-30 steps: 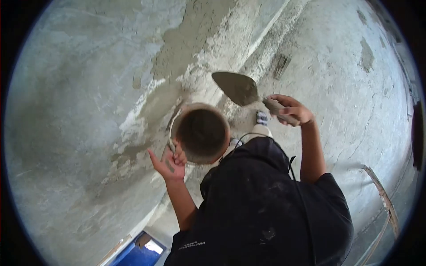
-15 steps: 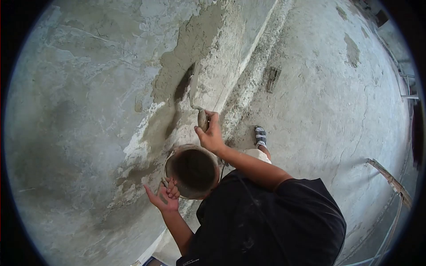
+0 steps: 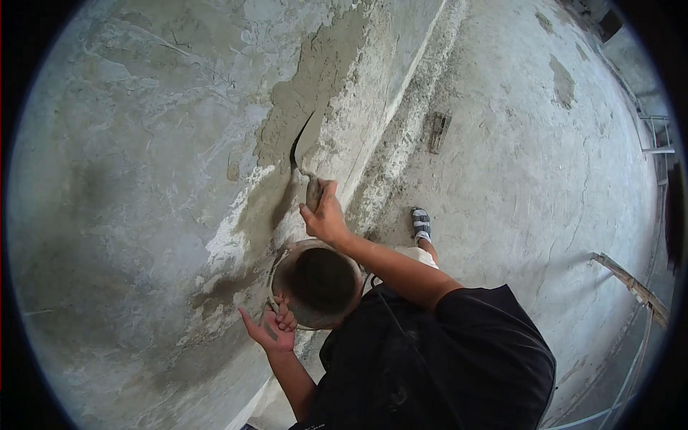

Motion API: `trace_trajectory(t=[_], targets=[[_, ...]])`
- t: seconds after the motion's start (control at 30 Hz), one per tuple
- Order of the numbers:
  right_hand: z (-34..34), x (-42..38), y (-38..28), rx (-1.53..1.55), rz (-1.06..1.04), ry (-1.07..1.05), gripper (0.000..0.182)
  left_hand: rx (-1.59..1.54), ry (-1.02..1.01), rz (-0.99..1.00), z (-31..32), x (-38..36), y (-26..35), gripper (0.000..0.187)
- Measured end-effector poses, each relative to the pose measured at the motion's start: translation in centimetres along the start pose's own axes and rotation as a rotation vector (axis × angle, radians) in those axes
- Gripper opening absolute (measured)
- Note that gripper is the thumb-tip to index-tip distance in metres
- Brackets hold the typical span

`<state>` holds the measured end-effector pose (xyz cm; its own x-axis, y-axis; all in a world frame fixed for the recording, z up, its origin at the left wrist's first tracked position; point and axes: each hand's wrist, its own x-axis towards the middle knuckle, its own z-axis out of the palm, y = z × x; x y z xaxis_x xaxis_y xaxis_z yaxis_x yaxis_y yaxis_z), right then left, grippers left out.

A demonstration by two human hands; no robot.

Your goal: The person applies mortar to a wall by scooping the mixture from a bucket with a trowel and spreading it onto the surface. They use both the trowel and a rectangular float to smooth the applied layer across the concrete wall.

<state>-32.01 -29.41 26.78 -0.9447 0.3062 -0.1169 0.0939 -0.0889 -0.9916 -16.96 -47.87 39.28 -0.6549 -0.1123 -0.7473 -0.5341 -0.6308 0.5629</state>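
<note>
A trowel with a thin metal blade (image 3: pixel 309 140) and a mortar-smeared handle (image 3: pixel 314 193) is gripped in my right hand (image 3: pixel 327 216). Its blade lies close against the wall, over the lower end of a wet grey mortar patch (image 3: pixel 315 75). Below that hand is a round bucket (image 3: pixel 284 281), its inside dark and its contents hard to make out. Curled fingers of my left hand (image 3: pixel 276 326) hold the bucket at its left rim, thumb stretched out to the side. Grey mortar marks the left palm.
The rough plastered wall (image 3: pixel 143 186) fills the left side. A ledge edge (image 3: pixel 401 100) runs diagonally between wall and floor. On the concrete floor (image 3: pixel 516 172) lies a small flat piece (image 3: pixel 438 132). My sandalled foot (image 3: pixel 421 223) shows below; a wooden bar (image 3: pixel 631 285) stands at right.
My right hand has moved slightly left and down with the trowel, and the blade's angle has turned. The bucket and my left hand have shifted a little right and down in view.
</note>
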Motion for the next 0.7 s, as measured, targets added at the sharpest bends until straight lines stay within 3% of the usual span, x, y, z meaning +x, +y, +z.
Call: trace_trajectory(t=[0.33, 0.47, 0.53, 0.6, 0.7], targets=[[-7.2, -3.5, 1.3, -0.101, -0.040, -0.094, 0.065, -0.062, -0.037, 0.000, 0.7, 0.1, -1.0, 0.085], [-17.0, -2.7, -0.7, -0.204, -0.103, -0.679, 0.064, -0.073, -0.059, 0.044, 1.9, 0.2, -2.5, 0.082], [-21.7, -1.4, -3.1, -0.529, 0.062, -1.039, 0.057, -0.022, -0.081, 0.047, 3.4, 0.5, -3.6, 0.080], [-24.5, -1.2, -2.2, -0.358, -0.020, -1.242, 0.057, -0.023, -0.091, 0.053, 5.1, 0.8, -4.8, 0.080], [-24.2, -1.9, -3.0, -0.570, 0.107, -1.316, 0.060, -0.005, -0.101, 0.052, 7.7, 1.3, -6.9, 0.079]])
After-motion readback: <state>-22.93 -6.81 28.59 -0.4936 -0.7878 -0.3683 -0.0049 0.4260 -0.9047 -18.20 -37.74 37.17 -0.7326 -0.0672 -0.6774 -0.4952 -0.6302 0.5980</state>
